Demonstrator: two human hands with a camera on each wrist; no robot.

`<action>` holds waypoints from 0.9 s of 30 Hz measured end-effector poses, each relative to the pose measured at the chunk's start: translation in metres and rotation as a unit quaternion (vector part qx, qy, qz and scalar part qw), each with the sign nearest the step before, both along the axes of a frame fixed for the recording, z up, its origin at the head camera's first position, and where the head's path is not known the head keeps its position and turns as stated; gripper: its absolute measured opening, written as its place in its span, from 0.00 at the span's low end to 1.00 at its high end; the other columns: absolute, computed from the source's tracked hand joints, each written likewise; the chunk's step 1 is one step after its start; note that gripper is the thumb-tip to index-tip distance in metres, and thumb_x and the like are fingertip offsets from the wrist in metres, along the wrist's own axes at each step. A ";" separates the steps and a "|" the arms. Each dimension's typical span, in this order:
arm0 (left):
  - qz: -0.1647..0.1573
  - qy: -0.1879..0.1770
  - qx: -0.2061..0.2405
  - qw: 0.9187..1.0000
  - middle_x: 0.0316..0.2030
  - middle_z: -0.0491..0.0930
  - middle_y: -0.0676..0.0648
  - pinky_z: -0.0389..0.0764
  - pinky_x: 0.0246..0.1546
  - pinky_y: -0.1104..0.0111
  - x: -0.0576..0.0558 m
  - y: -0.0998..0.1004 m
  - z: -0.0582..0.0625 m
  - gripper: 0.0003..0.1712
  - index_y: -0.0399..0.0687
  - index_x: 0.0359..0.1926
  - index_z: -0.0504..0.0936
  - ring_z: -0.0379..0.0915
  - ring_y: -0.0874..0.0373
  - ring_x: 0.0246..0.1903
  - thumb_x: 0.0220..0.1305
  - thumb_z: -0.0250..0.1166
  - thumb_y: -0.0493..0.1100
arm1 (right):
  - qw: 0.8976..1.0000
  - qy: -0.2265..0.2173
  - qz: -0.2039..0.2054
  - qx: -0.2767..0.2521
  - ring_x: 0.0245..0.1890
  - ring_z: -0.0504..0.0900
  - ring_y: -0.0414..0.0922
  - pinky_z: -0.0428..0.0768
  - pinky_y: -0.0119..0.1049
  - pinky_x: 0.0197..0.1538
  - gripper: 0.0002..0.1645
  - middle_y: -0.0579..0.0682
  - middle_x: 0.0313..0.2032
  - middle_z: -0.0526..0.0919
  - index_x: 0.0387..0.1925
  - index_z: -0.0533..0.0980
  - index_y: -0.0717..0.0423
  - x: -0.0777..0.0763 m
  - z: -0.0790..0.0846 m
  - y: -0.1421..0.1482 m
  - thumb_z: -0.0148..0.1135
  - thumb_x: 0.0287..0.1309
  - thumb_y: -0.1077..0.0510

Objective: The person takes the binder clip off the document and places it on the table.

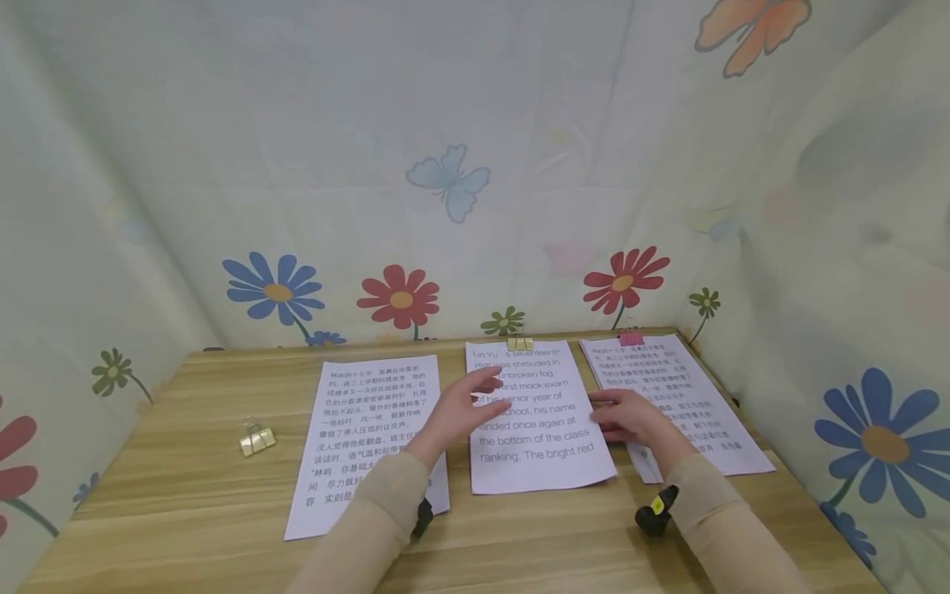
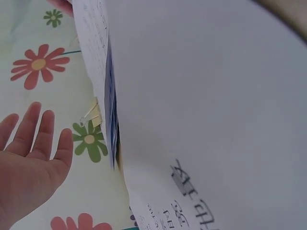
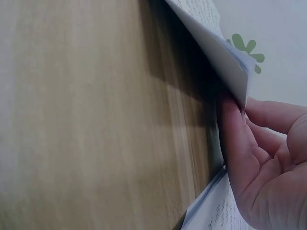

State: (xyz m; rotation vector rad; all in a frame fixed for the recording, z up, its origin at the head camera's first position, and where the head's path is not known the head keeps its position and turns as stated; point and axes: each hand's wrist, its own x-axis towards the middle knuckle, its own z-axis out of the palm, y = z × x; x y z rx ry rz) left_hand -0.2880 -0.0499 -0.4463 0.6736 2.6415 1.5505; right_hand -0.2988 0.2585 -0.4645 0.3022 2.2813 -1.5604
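Pinching the middle sheet's right edge, right hand; left hand hovers.

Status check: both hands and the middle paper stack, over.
Left hand open above middle paper stack. Right hand pinching its right edge, lifted. Gold binder clip on top edge. Nothing blocking.

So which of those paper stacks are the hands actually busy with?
On the wooden table, three stacks lie in a row under the flowered backdrop. It is the middle stack, between both hands, a gold clip at its top. It alone carries large English print.
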 end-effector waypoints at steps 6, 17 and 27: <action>0.005 -0.003 0.004 1.000 0.57 0.80 0.46 0.73 0.60 0.53 -0.003 0.004 0.000 0.35 0.51 0.69 0.71 0.74 0.51 0.58 0.63 0.70 0.50 | 0.999 0.030 -0.007 0.014 0.36 0.82 0.47 0.84 0.38 0.37 0.34 0.60 0.44 0.79 0.68 0.66 0.63 -0.001 -0.004 -0.002 0.63 0.60 0.69; 0.040 -0.027 0.034 0.998 0.57 0.80 0.46 0.74 0.59 0.52 -0.010 0.008 0.010 0.33 0.52 0.69 0.71 0.73 0.48 0.58 0.64 0.69 0.49 | 0.995 0.086 -0.031 0.034 0.34 0.78 0.46 0.81 0.34 0.34 0.30 0.56 0.40 0.76 0.65 0.70 0.60 0.008 -0.011 -0.002 0.62 0.61 0.69; 0.077 0.010 0.051 0.996 0.54 0.82 0.46 0.72 0.61 0.55 -0.024 0.000 0.029 0.31 0.50 0.67 0.72 0.74 0.50 0.57 0.66 0.68 0.48 | 0.990 0.138 -0.042 -0.001 0.31 0.77 0.43 0.79 0.31 0.31 0.29 0.53 0.38 0.75 0.65 0.70 0.63 0.018 -0.010 -0.001 0.61 0.62 0.71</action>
